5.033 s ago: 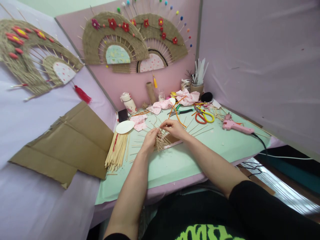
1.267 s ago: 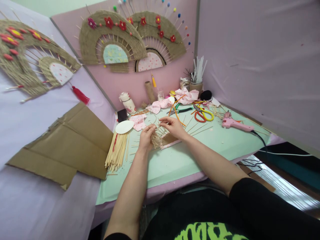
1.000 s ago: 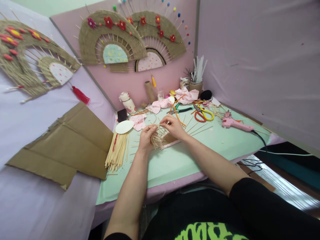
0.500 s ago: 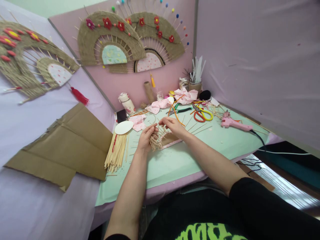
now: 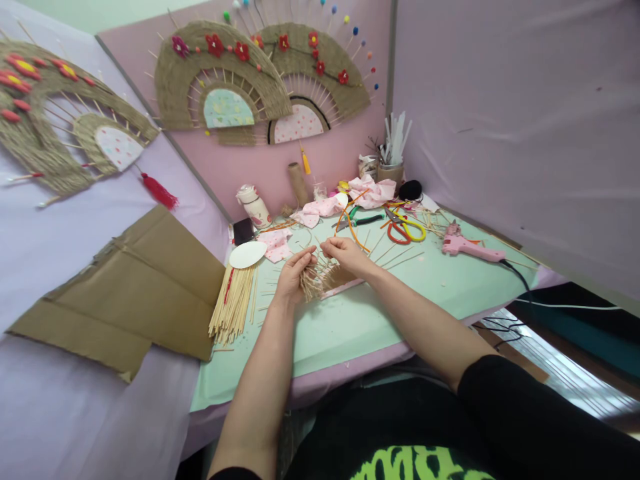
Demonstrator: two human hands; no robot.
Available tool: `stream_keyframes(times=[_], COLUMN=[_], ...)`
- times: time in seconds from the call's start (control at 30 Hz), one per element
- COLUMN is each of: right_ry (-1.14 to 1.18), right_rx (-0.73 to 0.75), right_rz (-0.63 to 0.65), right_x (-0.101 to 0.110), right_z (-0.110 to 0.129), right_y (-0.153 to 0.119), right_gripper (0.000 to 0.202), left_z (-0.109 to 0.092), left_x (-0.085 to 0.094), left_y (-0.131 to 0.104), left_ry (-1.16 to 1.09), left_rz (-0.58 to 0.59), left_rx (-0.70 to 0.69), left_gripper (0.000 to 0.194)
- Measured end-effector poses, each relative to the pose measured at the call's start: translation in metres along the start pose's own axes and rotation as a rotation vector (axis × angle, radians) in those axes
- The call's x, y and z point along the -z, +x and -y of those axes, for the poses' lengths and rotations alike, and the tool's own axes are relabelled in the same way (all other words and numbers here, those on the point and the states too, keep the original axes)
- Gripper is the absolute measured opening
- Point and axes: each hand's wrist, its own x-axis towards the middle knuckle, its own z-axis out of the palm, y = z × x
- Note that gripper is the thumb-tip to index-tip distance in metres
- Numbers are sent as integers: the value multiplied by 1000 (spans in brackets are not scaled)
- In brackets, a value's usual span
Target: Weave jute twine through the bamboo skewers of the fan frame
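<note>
1. Head view, change: against half a second ago, the right hand [image 5: 347, 257] has gone from loosely spread fingers to a curled pinch. Against five seconds ago, the twine [image 5: 311, 285] is gathered further toward 9 o'clock, baring more of the cardboard [image 5: 343, 276].
2. Head view, bearing on the work: judged to be strand-by-strand handling of the twine, with the bulk kept in one hand and the other free for single strands.
3. Head view, left grip: the left hand [image 5: 293, 275] is clamped on the upper end of the twine, thumb against fingers. The loose ends hang at its 4 o'clock, over the cardboard's near-left part.
4. Head view, right grip: fingertips together, just beside the left fingertips at their 3 o'clock, gap visible. Whether a strand is caught there cannot be told. The twine's bulk lies at this hand's 8 o'clock.
5. Head view, surroundings: from the right hand, pliers [image 5: 367, 220] at 1 o'clock, scissors [image 5: 407, 231] at 2, glue gun [image 5: 475, 249] at 3. From the left hand, skewers [image 5: 233, 307] at 8.
</note>
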Motion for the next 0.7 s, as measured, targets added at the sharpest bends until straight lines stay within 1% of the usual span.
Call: stream_keyframes(times=[0.23,0.33,0.43,0.6,0.7], right_ry=[80,120,203,465,576], right_rx=[-18,-30,-38,-94,-137], right_rz=[-26,-24,23,147,163], right_x=[-1,-1,-1,-4,-4], right_z=[-1,-3,-5,-9,-9], right_y=[2,2,3,4,4], right_gripper=[23,21,21,26,28], left_z=[0,0,-1,-1,-1], left_x=[3,3,2,2,2], left_y=[2,1,0,-1,-2], left_ry=[-56,-74,-84,-87,-65], left_rz=[48,69,68,72,84], left_rx=[10,11,13,9,9], left_gripper=[41,42,40,37,40])
